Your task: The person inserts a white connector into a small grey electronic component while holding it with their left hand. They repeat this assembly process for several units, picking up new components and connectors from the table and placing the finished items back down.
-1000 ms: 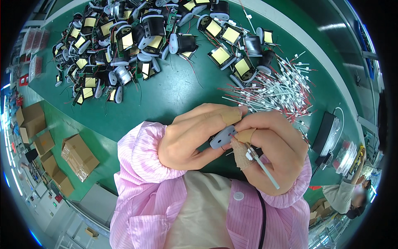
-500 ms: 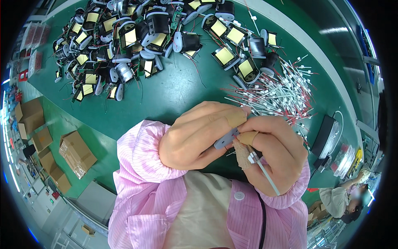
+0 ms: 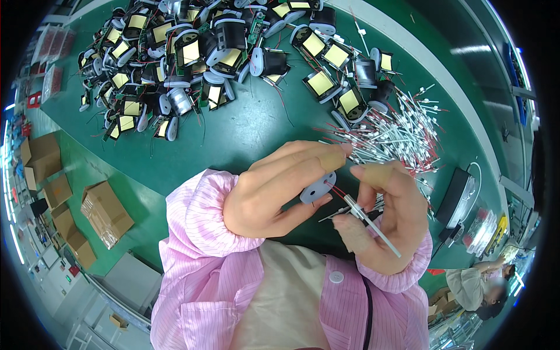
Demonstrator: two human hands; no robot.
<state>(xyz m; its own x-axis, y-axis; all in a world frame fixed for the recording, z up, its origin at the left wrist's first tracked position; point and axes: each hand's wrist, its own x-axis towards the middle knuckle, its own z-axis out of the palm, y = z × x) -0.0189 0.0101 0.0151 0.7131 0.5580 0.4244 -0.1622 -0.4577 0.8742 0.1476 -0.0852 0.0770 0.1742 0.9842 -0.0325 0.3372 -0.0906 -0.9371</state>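
My left hand (image 3: pixel 280 189) is closed around a part with a grey round end disc (image 3: pixel 319 188); the rest of it is hidden in the palm. Thin red wires (image 3: pixel 336 189) come out of a hole in that disc. They run to a white connector (image 3: pixel 354 205), from which a white stick-like piece (image 3: pixel 382 238) slants across the right palm. My right hand (image 3: pixel 388 207) has its thumb and forefinger spread apart around the connector, without a visible pinch. Wraps cover the right thumb and a finger on each hand.
A heap of black cylindrical parts with grey end discs and yellow pads (image 3: pixel 189 52) covers the far left of the green table (image 3: pixel 245 134). Far right lies a pile of white connector leads (image 3: pixel 402 134). A black box (image 3: pixel 455 198) stands right; cardboard boxes (image 3: pixel 105 213) sit left, on the floor.
My right thumb and forefinger have parted and drawn back from the disc. More of the disc, red wires and connector now shows. The left hand keeps its hold.
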